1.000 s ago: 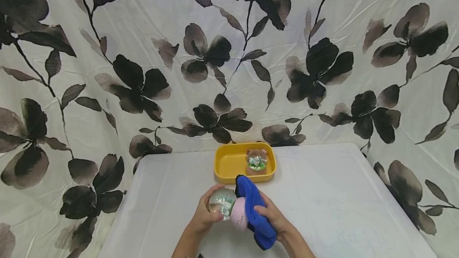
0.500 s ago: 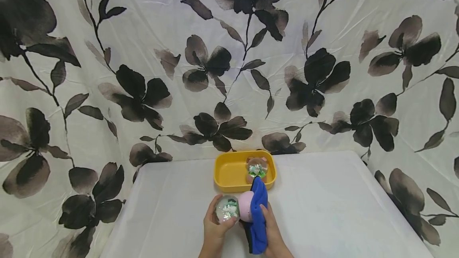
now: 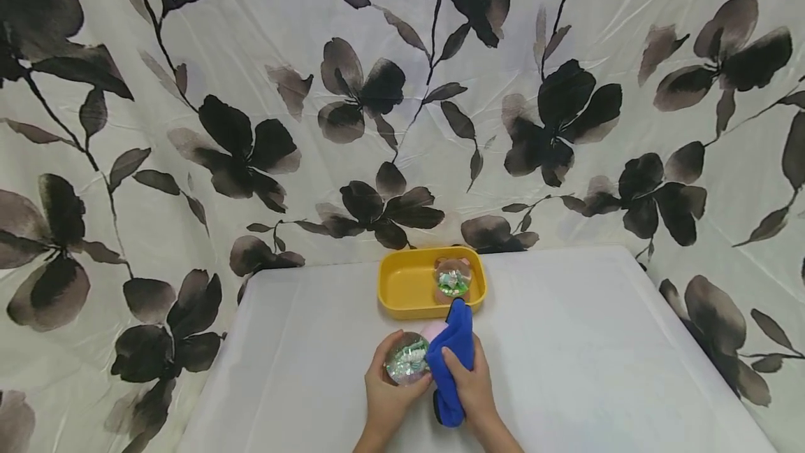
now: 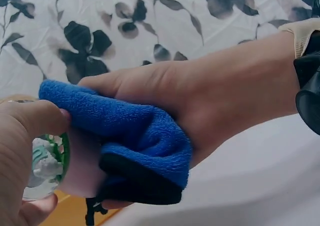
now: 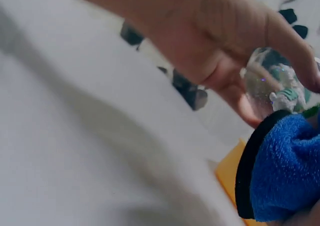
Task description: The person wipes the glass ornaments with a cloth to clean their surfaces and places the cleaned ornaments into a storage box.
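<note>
My left hand [image 3: 390, 390] grips the glass ball of a snow globe [image 3: 407, 359], which lies on its side with its pink base [image 4: 82, 163] toward the right. Small white and green figures show inside the glass. In my right hand [image 3: 474, 386] is a blue cloth [image 3: 451, 362] with a black edge, held against the pink base and covering most of it in the head view. In the left wrist view the cloth wraps over the base, close to my left thumb [image 4: 42, 117]. Both hands are above the white table, in front of the yellow tray.
A yellow tray [image 3: 402, 312] stands at the back of the white table [image 3: 604, 355]. On its right side sits a second snow globe [image 3: 453, 282] with a brown, bear-eared frame. Behind the table hangs a floral curtain [image 3: 440, 131].
The snow globe has moved slightly right and turned, so its pink base now shows less. My right hand has shifted the cloth over the base, its thumb now on the cloth's front.
</note>
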